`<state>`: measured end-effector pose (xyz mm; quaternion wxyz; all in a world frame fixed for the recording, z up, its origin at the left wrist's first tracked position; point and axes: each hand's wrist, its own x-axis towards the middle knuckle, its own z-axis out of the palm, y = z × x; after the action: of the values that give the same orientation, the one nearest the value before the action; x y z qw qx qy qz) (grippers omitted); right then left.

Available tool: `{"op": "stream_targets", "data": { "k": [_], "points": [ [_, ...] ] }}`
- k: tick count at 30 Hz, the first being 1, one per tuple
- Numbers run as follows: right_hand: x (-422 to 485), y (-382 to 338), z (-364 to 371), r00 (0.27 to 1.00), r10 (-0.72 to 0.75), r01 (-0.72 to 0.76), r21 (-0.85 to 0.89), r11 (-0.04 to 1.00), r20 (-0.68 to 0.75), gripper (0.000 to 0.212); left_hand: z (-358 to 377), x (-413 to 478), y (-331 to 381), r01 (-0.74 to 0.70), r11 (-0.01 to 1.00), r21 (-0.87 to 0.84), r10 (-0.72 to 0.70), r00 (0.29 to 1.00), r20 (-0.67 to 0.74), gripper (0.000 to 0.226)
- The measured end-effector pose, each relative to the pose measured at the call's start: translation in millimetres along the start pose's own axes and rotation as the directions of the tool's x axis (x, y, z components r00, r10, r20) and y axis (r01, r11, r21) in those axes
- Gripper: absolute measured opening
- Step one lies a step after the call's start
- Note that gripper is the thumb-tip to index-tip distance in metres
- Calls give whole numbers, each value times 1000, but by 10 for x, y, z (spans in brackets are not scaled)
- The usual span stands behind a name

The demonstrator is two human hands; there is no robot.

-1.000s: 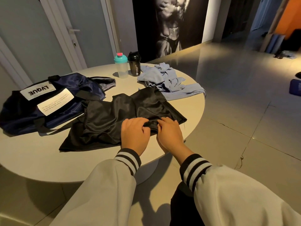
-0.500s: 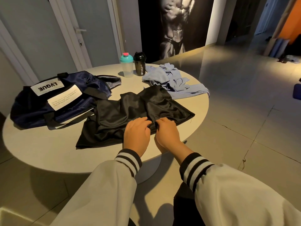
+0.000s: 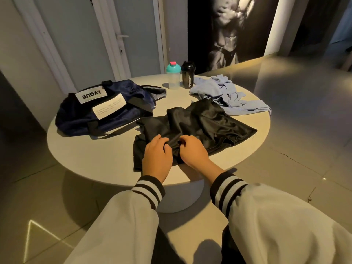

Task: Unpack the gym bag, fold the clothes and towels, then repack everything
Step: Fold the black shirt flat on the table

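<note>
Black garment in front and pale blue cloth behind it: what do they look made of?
The black garment looks like thin, slippery synthetic with a satin finish: bright sheen runs along its folds. The pale blue cloth looks matte and soft, possibly cotton or towelling: no shine, thick crumpled folds.

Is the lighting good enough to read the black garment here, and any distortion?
Head view: dim warm light from the right, the teal-lidded bottle casting its shadow left; the black garment shows sheen, but its folds sink into shadow; wide-angle bends the door frame.
</note>
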<state>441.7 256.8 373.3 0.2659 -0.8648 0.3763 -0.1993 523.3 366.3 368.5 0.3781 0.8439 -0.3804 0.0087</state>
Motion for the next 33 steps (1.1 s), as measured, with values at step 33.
{"op": "stream_targets", "data": {
  "k": [33],
  "points": [
    [55, -405, 527, 975, -215, 198, -213, 957, -59, 60, -274, 835, -640, 230, 956, 182, -250, 964, 91, 68]
  ]
}}
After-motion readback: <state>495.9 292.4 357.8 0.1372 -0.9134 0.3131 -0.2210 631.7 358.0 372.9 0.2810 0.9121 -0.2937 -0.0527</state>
